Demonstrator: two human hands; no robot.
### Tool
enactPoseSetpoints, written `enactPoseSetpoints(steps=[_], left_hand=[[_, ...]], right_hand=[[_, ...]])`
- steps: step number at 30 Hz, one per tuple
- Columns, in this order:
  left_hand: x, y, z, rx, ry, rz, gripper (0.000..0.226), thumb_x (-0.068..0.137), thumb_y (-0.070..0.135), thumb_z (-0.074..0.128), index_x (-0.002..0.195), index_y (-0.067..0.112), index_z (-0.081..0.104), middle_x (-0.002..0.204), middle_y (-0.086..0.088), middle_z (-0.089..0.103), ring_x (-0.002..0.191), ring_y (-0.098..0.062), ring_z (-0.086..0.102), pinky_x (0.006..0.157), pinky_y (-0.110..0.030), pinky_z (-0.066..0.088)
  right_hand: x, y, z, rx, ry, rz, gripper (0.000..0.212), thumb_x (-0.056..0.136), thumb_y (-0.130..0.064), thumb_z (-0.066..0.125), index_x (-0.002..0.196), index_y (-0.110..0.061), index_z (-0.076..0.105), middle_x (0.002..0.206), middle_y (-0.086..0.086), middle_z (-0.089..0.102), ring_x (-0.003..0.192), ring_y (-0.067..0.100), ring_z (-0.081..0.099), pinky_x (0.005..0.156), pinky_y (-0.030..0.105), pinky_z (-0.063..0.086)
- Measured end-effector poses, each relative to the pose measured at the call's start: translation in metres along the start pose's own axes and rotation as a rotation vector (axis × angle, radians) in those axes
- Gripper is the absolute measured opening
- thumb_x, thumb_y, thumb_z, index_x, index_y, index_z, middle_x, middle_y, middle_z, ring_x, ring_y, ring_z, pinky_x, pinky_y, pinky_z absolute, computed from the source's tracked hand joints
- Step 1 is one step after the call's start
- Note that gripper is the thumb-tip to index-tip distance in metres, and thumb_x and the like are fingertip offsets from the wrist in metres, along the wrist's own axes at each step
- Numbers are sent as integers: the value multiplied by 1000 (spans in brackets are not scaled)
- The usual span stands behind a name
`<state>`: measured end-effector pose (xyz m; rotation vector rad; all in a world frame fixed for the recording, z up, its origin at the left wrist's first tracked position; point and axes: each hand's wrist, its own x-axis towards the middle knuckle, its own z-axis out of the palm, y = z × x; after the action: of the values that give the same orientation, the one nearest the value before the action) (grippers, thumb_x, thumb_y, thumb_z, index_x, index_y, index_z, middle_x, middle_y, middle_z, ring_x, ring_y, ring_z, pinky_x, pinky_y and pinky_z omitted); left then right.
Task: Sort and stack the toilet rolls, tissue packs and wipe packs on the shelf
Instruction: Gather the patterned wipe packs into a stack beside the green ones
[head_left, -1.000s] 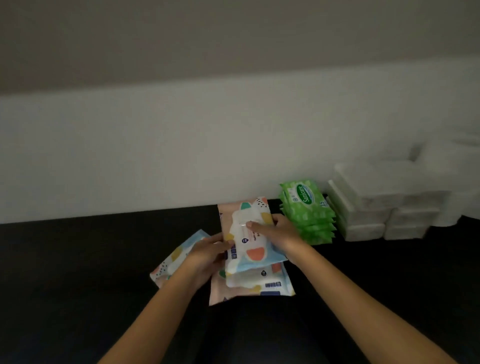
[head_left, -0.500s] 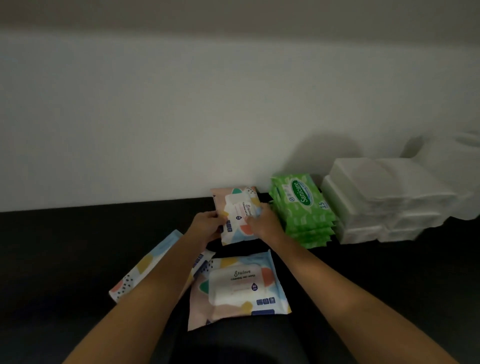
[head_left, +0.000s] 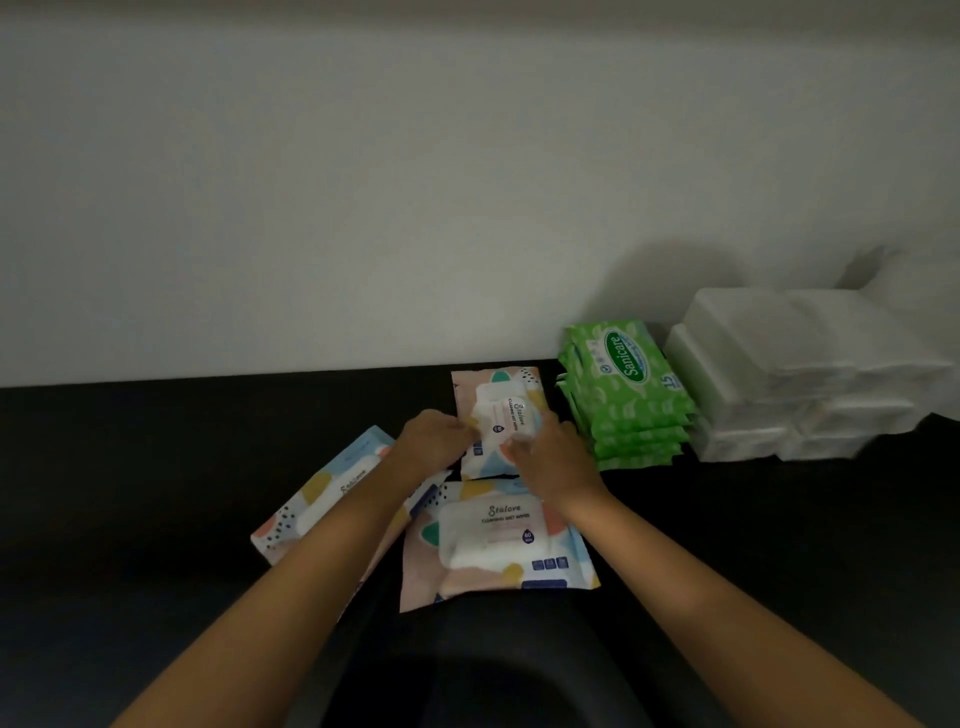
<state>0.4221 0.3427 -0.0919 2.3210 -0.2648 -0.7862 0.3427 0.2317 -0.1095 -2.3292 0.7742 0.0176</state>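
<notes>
Wipe pack (head_left: 501, 415) sits at the back of the shelf (head_left: 156, 467) against the wall (head_left: 363, 208), just beside the green stack (head_left: 626, 395). The left hand (head_left: 434, 444) and right hand (head_left: 550, 457) have fingers curled on its edges. Seems like they're squaring it up; the pack in front (head_left: 496, 545) probably goes on top next.

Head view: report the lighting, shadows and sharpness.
Head view: dim overall, the black shelf almost featureless; the green Sanicare wipe stack throws a soft shadow on the white wall; the white tissue packs at the right look washed out and smeared; print on the near Stalove wipe pack is legible.
</notes>
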Motion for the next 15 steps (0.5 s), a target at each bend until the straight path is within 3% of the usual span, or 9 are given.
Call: enactPoseSetpoints(steps=[2,4,8,13,15], left_hand=[[-18,-2,2,48,-24,68,31,95,27,48,122,16,58,117,-4,61,97,-13,60,77,-19,41],[-37,-5,6,94,-5,137,40,96,28,47,135,17,48,136,-6,53,117,-18,55,86,-22,36],[-65,-6,10,175,23,193,43,95,30,49,137,20,45,142,-2,48,127,-18,48,102,-29,34],[-89,-13,4,228,-16,170,40,95,24,50,134,21,47,137,-3,51,123,-17,49,95,-25,38],[-95,-20,2,236,-15,154,40,94,24,51,133,21,48,135,-4,52,121,-17,50,94,-25,38]], right_hand=[[-11,1,-1,-13,-30,5,56,93,-32,48,141,-9,29,132,19,43,123,34,44,99,42,43],[-19,3,-2,7,-61,23,59,92,-34,50,142,-10,28,134,17,40,125,34,43,100,46,43],[-28,11,-2,82,-80,70,75,80,-38,64,141,-12,30,133,16,39,121,33,48,95,47,49],[-32,23,-1,115,-230,138,101,61,-41,81,141,-6,29,138,12,45,123,28,51,100,33,46],[-37,25,-2,159,-229,141,99,58,-34,85,137,-4,34,137,12,49,122,27,52,102,35,46]])
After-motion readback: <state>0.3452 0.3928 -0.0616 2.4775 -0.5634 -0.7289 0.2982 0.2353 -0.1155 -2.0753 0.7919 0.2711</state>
